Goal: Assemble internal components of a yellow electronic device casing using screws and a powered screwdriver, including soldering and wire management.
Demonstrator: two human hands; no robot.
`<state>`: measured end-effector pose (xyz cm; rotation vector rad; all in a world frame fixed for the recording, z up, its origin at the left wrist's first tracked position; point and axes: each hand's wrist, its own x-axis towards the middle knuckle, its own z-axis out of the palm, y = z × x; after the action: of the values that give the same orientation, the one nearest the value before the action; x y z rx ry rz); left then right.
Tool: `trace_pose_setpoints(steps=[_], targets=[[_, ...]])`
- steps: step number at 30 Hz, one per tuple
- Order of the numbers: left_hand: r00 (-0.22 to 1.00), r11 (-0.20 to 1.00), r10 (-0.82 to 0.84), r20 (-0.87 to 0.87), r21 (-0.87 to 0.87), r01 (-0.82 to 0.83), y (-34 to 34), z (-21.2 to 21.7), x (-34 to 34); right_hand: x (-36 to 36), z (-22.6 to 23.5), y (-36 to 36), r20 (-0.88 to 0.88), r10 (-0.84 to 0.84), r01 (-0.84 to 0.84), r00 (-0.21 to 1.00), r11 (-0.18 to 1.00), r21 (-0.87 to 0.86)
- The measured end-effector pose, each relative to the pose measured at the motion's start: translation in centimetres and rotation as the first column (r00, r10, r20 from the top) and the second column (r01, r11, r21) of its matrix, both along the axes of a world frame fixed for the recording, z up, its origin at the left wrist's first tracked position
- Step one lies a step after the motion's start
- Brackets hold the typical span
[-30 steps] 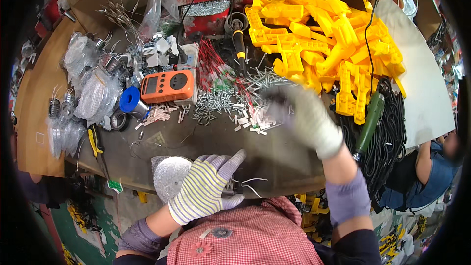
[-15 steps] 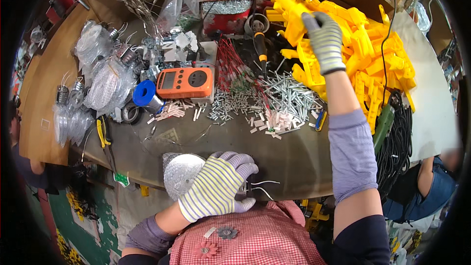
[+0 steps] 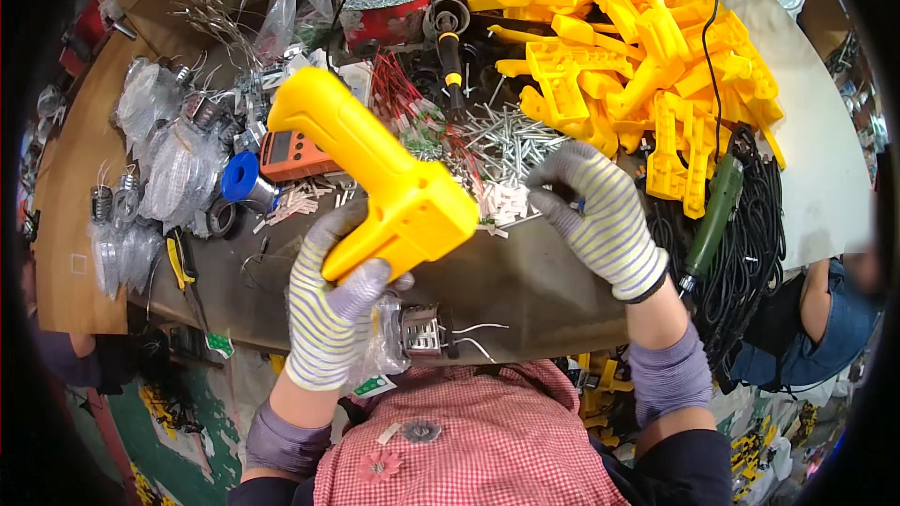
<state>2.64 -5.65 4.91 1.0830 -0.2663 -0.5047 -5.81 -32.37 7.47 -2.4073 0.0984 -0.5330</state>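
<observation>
Yellow plastic first: the person at the bench has a pistol-shaped shell in their left hand, thumb and fingers wrapped round its lower end, held tilted above the bench top. Right hand is half curled with a gap between thumb and fingers, near the loose screws. I can't see anything gripped in it, though a speck of blue shows by the fingers and I can't tell if they touch it.

As for how far along it looks: early, I'd say. I can't make out any screws in the shell's near face. A slotted metal part sits near the bench edge, apart from the shell, its white wires loose at the ends. Loads more yellow parts are heaped at the back right, so plenty is left.

Writing? Not much, folks. Green-and-white tag off the left edge, another green label by the left wrist, both too tiny for me. The orange meter is partly hidden behind the shell, and I can't read its screen either.
</observation>
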Motion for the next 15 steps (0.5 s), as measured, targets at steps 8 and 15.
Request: trace_pose_setpoints(steps=[8,15], targets=[[0.996,0.992,-0.062,-0.059,0.106,0.068,2.0,-2.3,0.9,-0.5,-3.8,-0.6,-0.212,0.027,-0.179,0.977,0.646,-0.742],[0.991,0.987,-0.117,0.069,0.122,0.108,2.1,-2.3,0.6,-0.9,-1.2,-0.6,-0.25,0.139,-0.252,0.958,0.825,-0.506]])
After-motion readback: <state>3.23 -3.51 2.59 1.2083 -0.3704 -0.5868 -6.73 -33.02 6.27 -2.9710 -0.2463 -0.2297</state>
